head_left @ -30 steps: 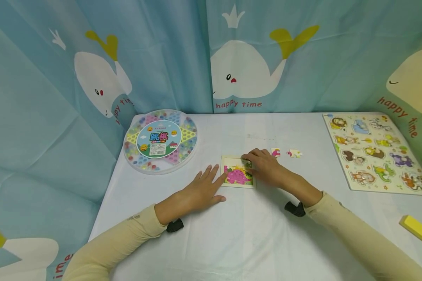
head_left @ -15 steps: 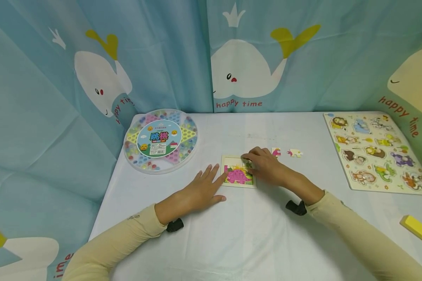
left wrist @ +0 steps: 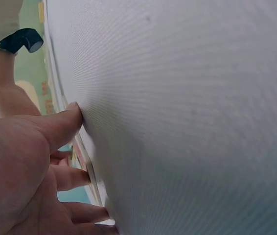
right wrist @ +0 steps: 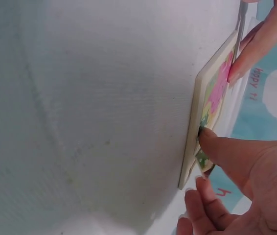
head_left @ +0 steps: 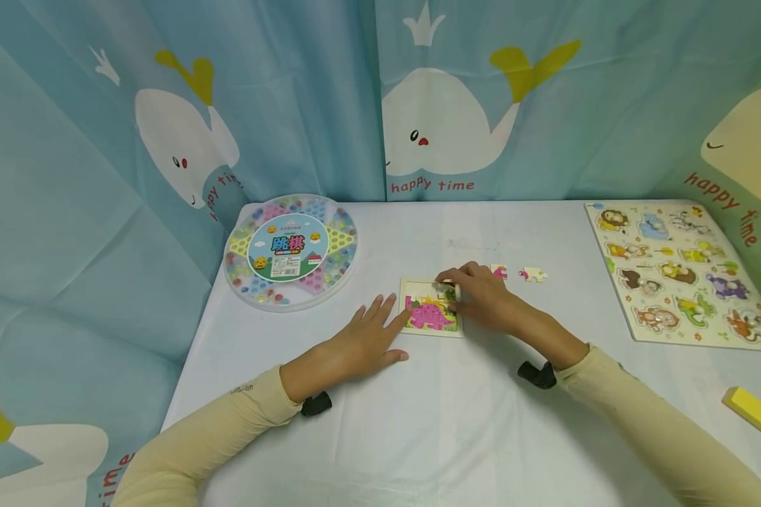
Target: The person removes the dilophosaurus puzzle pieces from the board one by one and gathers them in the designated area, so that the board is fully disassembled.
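A small framed jigsaw puzzle with a pink dinosaur picture lies flat on the white table in the head view. My left hand rests beside it with spread fingers, the index fingertip over the frame's left edge. In the left wrist view the left thumb lies against the tablecloth. At the puzzle's upper right corner, my right hand pinches a dark green puzzle piece between thumb and forefinger. The right wrist view shows that piece tilted above the frame's edge, with the thumb tip touching the picture.
Two loose puzzle pieces, one pink and white and one mostly cream, lie beyond the right hand. A round Chinese checkers box stands back left. To the right are an animal peg board and a yellow block.
My right hand has shifted slightly at the upper right corner, and the held green piece tilts a little differently. The left hand stays in place.
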Motion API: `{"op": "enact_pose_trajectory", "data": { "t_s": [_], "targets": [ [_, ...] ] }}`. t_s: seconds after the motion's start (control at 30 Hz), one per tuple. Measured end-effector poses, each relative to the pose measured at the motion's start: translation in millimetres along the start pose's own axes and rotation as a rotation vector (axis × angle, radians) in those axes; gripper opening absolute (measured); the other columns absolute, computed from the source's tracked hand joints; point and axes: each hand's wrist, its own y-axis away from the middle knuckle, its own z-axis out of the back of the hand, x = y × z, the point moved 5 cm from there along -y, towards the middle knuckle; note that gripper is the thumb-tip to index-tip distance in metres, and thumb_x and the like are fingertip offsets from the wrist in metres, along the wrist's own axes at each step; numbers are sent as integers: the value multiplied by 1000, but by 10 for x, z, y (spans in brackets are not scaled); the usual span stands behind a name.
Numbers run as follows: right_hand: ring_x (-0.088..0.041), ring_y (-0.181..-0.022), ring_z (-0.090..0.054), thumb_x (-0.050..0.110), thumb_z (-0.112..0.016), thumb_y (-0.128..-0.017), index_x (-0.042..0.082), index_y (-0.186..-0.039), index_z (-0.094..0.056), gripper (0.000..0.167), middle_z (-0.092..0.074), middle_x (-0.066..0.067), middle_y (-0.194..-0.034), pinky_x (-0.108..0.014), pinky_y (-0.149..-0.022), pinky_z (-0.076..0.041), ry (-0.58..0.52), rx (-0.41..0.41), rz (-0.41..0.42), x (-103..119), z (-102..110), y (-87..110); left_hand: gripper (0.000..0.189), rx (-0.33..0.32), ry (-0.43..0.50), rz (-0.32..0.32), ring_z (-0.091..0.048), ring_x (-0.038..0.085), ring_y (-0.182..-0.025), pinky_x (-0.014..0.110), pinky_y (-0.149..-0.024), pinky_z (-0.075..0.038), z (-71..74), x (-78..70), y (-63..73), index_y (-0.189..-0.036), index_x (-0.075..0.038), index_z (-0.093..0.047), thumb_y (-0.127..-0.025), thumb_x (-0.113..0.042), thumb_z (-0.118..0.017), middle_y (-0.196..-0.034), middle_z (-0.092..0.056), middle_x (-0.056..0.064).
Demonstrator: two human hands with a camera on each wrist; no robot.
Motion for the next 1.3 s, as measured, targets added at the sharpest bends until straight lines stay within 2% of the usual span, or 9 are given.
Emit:
{"op": "enact_pose_trajectory", "data": {
  "t_s": [0.27, 0.47, 0.67, 0.83, 1.0, 1.07, 1.13, 1.23, 1.3],
  "targets": [
    [-31, -102, -63, -7, -63, -101, 8, -127, -68, 31, -63, -16, -108, -48, -87, -55, -118, -11, 23, -12, 64, -45, 78, 7, 3, 7, -9, 42, -163, 59, -128, -21, 9, -5, 8, -171, -16, -20, -109, -53, -50, -176, -9, 22],
    [-28, -99, -63, -6, -63, -102, 3, -126, -66, 26, -66, -11, -101, -48, -90, -54, -229, 15, 35, -77, 97, -69, 79, 10, 5, 11, -9, 41, -163, 59, -129, -20, 2, -2, 9, -171, -17, -20, -109, -53, -51, -176, -8, 21],
    [-29, -104, -68, 4, -63, -105, 5, -118, -66, 13, -70, -10, -104, -43, -87, -54, -320, 14, -44, -145, 184, -52, 79, 14, 3, 14, -9, 41, -163, 59, -129, -20, -3, 4, 7, -171, -17, -19, -109, -54, -51, -176, -8, 21],
    [-29, -105, -67, 9, -63, -106, 4, -114, -69, 11, -72, -11, -108, -33, -86, -53, -329, -7, -104, -220, 397, 12, 79, 18, 3, 17, -7, 40, -163, 58, -129, -19, -16, 11, -3, -171, -18, -17, -109, -54, -50, -177, -6, 20],
    [-27, -100, -68, 13, -61, -108, 3, -118, -69, 16, -73, -13, -110, -23, -78, -53, -288, -59, -147, -472, 687, 147, 80, 17, -1, 11, -8, 40, -163, 58, -129, -19, -17, 7, -5, -171, -18, -16, -108, -55, -50, -177, -6, 20],
    [-21, -98, -68, 14, -60, -109, 2, -119, -69, 18, -73, -15, -111, -21, -75, -52, -262, -76, -164, -615, 799, 219, 80, 18, 0, 10, -8, 40, -163, 58, -129, -19, -13, 5, -1, -171, -18, -17, -108, -55, -50, -177, -6, 20],
    [-10, -99, -64, 14, -60, -109, 1, -121, -69, 20, -72, -16, -112, -19, -74, -51, -237, -83, -184, -777, 901, 301, 80, 19, 2, 10, -8, 40, -163, 58, -129, -19, -9, 3, 2, -171, -18, -17, -108, -54, -50, -177, -6, 20],
    [2, -95, -59, 16, -59, -109, 0, -123, -68, 22, -70, -15, -113, -15, -74, -48, -224, -57, -237, -1051, 1017, 427, 80, 16, 3, 8, -8, 40, -163, 58, -129, -19, -7, 4, 5, -171, -17, -18, -108, -54, -51, -176, -7, 20],
    [4, -94, -59, 16, -58, -110, -2, -124, -66, 24, -69, -14, -114, -14, -75, -48, -231, -14, -273, -1230, 1066, 512, 80, 14, 4, 4, -8, 41, -163, 58, -129, -19, -9, 7, 4, -171, -17, -18, -108, -54, -51, -176, -7, 21]
  ]
}}
